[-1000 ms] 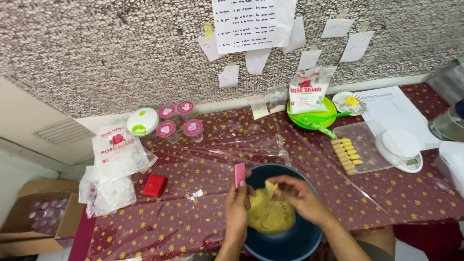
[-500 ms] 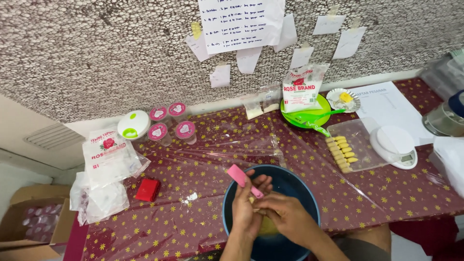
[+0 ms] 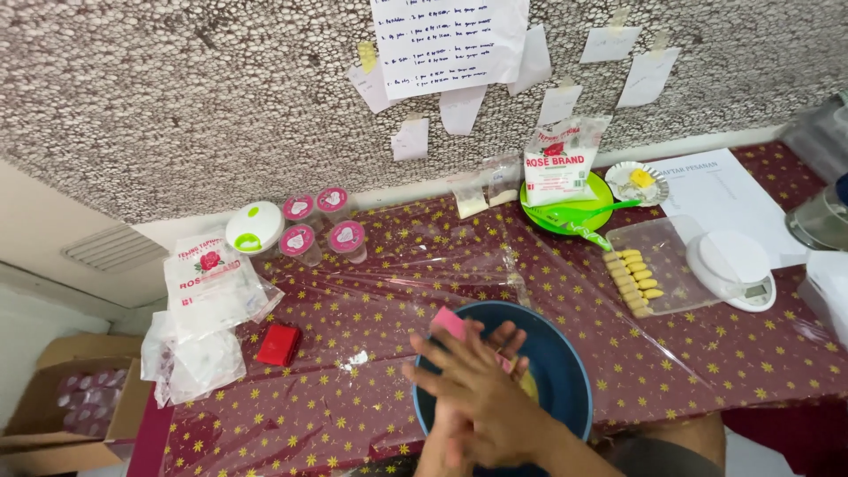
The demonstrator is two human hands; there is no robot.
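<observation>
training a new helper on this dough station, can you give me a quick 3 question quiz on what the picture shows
1. True or false: both hands are pressed together over the round dark blue bowl.
2. What lies on the clear plastic sheet left of the white kitchen scale? A) red box B) small yellow dough pieces C) pink-lidded cups
3. Fill in: the flat pink scraper sticks up at the bowl's ____ rim.

Key:
1. True
2. B, small yellow dough pieces
3. Left

White flour bag [image 3: 559, 160] in green bowl [image 3: 572, 212]; paper notes [image 3: 450, 44] on wall.
</observation>
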